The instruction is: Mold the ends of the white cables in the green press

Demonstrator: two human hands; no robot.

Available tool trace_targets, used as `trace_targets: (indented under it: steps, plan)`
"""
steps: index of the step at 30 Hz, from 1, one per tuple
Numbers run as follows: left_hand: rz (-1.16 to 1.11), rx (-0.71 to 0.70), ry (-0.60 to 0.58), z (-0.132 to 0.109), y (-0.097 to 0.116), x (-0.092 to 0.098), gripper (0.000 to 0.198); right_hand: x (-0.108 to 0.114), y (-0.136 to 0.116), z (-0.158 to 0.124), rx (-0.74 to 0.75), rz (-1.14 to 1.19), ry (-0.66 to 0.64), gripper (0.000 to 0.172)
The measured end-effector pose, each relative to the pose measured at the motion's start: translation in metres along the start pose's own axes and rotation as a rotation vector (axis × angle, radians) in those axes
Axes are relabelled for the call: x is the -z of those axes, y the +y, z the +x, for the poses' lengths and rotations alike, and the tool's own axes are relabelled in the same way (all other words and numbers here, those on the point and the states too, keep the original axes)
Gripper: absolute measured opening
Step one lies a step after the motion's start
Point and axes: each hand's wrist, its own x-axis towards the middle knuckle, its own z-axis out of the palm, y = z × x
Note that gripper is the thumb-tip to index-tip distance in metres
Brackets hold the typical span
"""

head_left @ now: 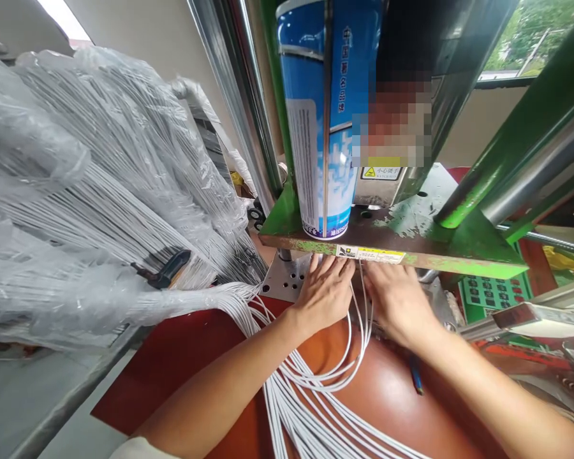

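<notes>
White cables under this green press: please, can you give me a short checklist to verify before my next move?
1. Left hand and right hand beside the white cables: ok, strands run up between the hands.
2. Both hands clear of the green steel plate: not ok, the fingertips reach under its front edge.
3. Blue paper cup safely placed: not ok, it stands close to the plate's front edge.
4. Cable ends under the plate: cannot tell, they are hidden.
5. Blue pen away from the cables: ok, it lies on the brown surface beside the right forearm.
</notes>
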Motion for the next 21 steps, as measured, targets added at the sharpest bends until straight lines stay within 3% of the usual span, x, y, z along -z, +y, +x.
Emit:
trace_targets:
  steps: [2,4,8,10,12,14,17,19,21]
  plan:
    - [0.012,0.032,-0.03,0.001,0.004,-0.002,0.041,-0.008,-0.017,-0.008,0.047,-0.13,0.003,0.048]
    - [0.014,0.057,-0.03,0.003,0.006,-0.005,0.045,-0.014,-0.025,-0.004,0.005,-0.19,0.014,0.045]
    - [-0.057,0.054,-0.028,0.012,0.0,-0.008,0.048,-0.01,-0.022,0.011,-0.062,-0.171,0.021,0.038]
    - [-0.125,0.025,-0.039,0.009,-0.007,0.0,0.049,-0.001,-0.017,0.005,-0.055,-0.16,0.038,0.042]
    - [-0.195,0.004,-0.04,-0.011,-0.014,0.017,0.051,0.009,-0.013,-0.015,-0.05,-0.151,0.069,0.048]
    - [-0.263,-0.012,-0.05,-0.055,-0.02,0.041,0.058,0.014,-0.011,-0.042,-0.047,-0.145,0.11,0.057]
    - [-0.283,-0.047,-0.12,-0.157,-0.024,0.078,0.083,0.013,-0.011,-0.086,-0.066,-0.142,0.161,0.071]
    - [-0.14,-0.004,-0.145,-0.226,-0.022,0.094,0.101,0.009,-0.014,-0.114,-0.085,-0.139,0.169,0.078]
    - [0.021,0.038,-0.189,-0.277,-0.016,0.098,0.094,0.005,-0.021,-0.148,-0.097,-0.131,0.169,0.082]
